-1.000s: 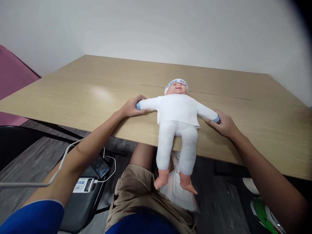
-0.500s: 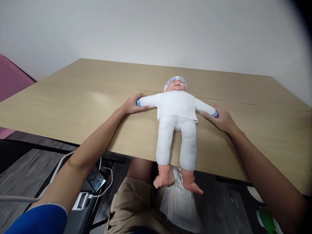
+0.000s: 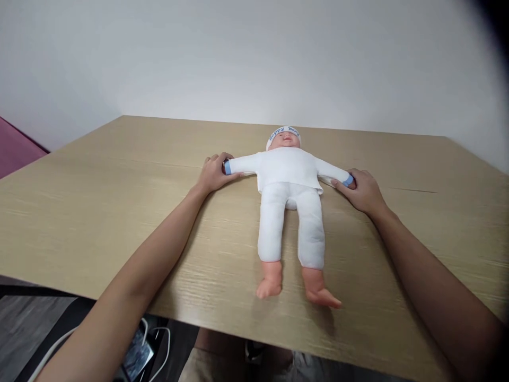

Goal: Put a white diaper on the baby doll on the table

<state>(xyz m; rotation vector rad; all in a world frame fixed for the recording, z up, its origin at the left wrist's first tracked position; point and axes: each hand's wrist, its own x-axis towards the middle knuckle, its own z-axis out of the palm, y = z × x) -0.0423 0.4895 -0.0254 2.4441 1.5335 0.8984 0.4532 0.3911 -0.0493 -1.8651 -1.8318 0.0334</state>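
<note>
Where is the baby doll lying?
The doll lies face up on the wooden table, mid-view, between the left hand and right hand gripping its wrists.

A baby doll (image 3: 289, 196) in white clothes lies face-up on the wooden tabletop (image 3: 119, 201), arms spread, both bare feet on the surface. The left hand (image 3: 213, 172) grips one blue-cuffed wrist; the right hand (image 3: 361, 190) grips the other.
</note>
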